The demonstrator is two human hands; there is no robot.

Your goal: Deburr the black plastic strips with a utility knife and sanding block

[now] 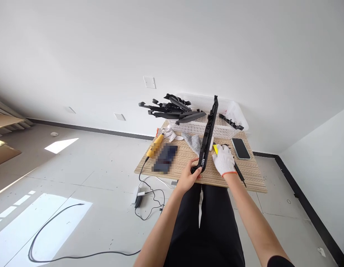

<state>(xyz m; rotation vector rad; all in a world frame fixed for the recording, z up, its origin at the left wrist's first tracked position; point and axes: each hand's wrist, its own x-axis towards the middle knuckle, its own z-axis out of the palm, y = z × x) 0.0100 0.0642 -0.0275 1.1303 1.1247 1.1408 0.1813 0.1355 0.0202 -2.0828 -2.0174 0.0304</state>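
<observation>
My bare left hand [190,175] grips the lower end of a long black plastic trim strip [208,133], which stands up at a slant with its far end over the basket. In a white knitted glove with an orange cuff, my right hand [224,160] rests on the tabletop, fingers curled round a yellow tool [215,148]. Most of that tool is hidden under the glove. A thin black rod-like piece [240,172] sticks out beside the wrist. A grey cloth [192,141] lies just behind the strip.
On the wooden table [255,178], a white basket [224,131] holds several black trim pieces [174,109]. A phone [241,148] lies at the right. To the left are a yellow corded tool [155,145], white gloves [172,134] and a blurred dark item [164,158]. Cables [149,204] trail on the floor.
</observation>
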